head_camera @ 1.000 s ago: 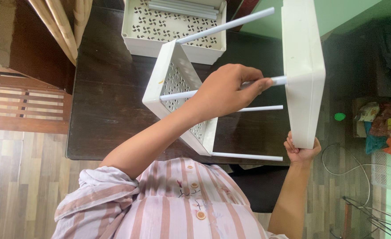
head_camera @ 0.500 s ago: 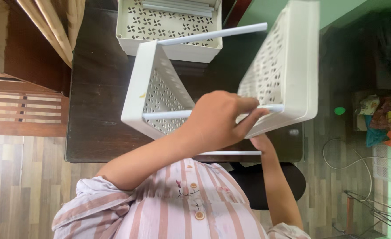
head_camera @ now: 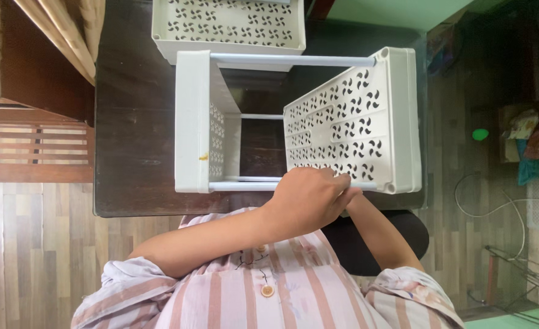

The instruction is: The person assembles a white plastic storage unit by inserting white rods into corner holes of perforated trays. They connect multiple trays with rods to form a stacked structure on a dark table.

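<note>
Rack (head_camera: 294, 122) lying mid-frame on the tabletop (head_camera: 135, 140): two trays already joined by poles. Left hand (head_camera: 309, 198) closing around the near pole (head_camera: 245, 185); right hand hidden behind it, grip unclear. Third tray (head_camera: 226, 24), upper frame, not attached yet.

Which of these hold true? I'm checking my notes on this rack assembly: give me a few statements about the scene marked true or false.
1. The left hand grips a white pole of the rack. True.
2. The rack lies on a glass table. False: the table is dark wood.
3. Another perforated tray sits beyond the rack. True.
4. The trays are solid. False: they have cut-out holes.
5. The right hand is plainly visible. False: only its forearm shows.
</note>
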